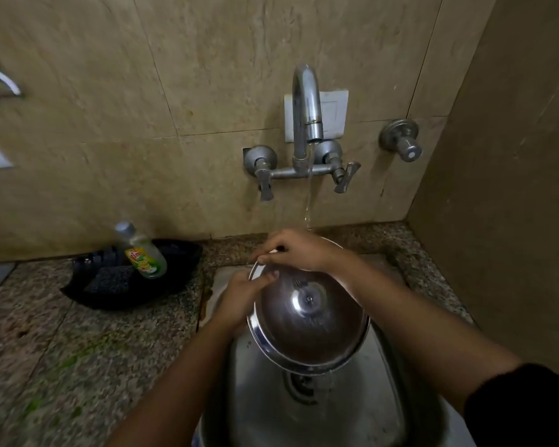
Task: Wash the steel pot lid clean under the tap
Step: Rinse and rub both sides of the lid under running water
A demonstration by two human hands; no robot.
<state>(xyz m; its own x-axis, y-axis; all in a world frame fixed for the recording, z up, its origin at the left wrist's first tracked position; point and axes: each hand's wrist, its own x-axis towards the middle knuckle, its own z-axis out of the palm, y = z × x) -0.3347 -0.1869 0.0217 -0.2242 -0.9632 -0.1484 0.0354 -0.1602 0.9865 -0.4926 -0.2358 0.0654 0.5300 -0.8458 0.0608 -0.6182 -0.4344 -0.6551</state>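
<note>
The steel pot lid (307,324) is held tilted over the steel sink (259,401), its hollow inner side facing me with a rivet at the centre. My left hand (239,301) grips the lid's left rim, thumb on the inside. My right hand (294,250) pinches the far top rim. The wall tap (307,108) is running; a thin stream falls behind my right hand onto the lid. Water drips off the lid's low edge toward the drain (299,387).
A black tray (181,272) on the granite counter at left holds a dish soap bottle (142,253) and a dark scrub pad (110,279). Two tap levers (265,185) flank the spout. A separate valve knob (404,143) sits on the wall at right.
</note>
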